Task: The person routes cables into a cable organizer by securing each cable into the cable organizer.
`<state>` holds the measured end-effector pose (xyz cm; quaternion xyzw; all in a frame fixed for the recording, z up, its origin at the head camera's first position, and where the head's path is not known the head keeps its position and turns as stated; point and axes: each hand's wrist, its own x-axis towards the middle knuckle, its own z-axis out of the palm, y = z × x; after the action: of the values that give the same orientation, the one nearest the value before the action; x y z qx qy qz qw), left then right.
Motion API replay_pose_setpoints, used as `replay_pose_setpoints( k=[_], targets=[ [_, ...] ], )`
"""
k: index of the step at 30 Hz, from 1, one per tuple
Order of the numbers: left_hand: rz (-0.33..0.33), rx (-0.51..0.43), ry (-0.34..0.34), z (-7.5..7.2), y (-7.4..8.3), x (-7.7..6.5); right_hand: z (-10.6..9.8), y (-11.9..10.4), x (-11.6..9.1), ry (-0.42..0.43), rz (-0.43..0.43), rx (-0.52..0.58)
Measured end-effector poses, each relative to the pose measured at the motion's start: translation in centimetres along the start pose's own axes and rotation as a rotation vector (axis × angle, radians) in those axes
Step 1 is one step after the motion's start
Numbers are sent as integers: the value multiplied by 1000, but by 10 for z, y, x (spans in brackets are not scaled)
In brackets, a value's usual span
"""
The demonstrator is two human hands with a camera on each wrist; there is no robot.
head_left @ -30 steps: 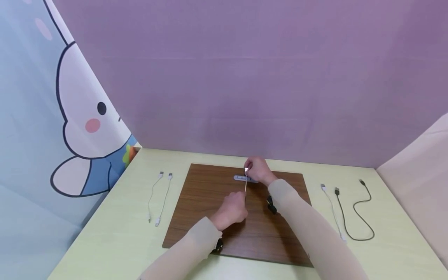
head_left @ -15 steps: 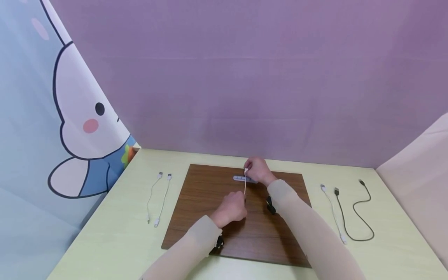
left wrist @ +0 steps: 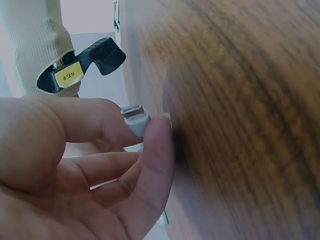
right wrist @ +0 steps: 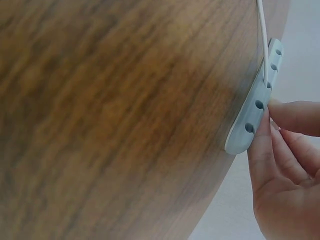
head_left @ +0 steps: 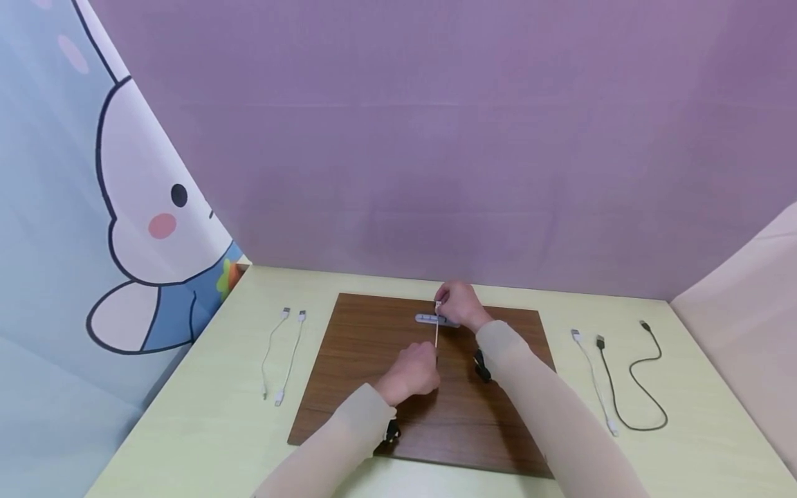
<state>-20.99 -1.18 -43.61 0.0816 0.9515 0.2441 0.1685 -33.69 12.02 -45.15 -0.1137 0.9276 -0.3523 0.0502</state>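
A short white USB cable [head_left: 436, 337] runs taut between my two hands over the brown wooden board [head_left: 355, 366]. My left hand [head_left: 411, 372] pinches its small metal-tipped plug [left wrist: 136, 120] between thumb and finger. At the board's far edge my right hand [head_left: 459, 304] pinches the cable's other end, the USB plug [head_left: 438, 304]. Beneath that end lies a grey-blue cable holder [right wrist: 250, 120] with several slots. In the right wrist view the cable [right wrist: 264, 45] meets the holder at its middle slot. My right fingertips sit just behind the holder and hide part of the cable there.
Two short white cables [head_left: 292, 356] lie left of the board on the pale yellow table [head_left: 205, 387]. On its right are one white cable [head_left: 594, 380] and a longer dark cable [head_left: 623, 415]. A purple curtain [head_left: 398, 152] hangs behind the table.
Both hands stay almost in place, holding the cable stretched. The USB plug at my right fingers sits slightly lower and shows less than before. The view has shifted a little.
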Motion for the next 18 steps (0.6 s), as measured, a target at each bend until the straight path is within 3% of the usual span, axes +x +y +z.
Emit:
replay_pose_setpoints(
  k=[8,18],
  targets=[
    [-12,-126,0,-3,-3,-4,-3,1,-4,-12,-31,-22],
    [61,-112,63,1,-9,-6,-6,0,-5,-39,-50,-65]
  ],
)
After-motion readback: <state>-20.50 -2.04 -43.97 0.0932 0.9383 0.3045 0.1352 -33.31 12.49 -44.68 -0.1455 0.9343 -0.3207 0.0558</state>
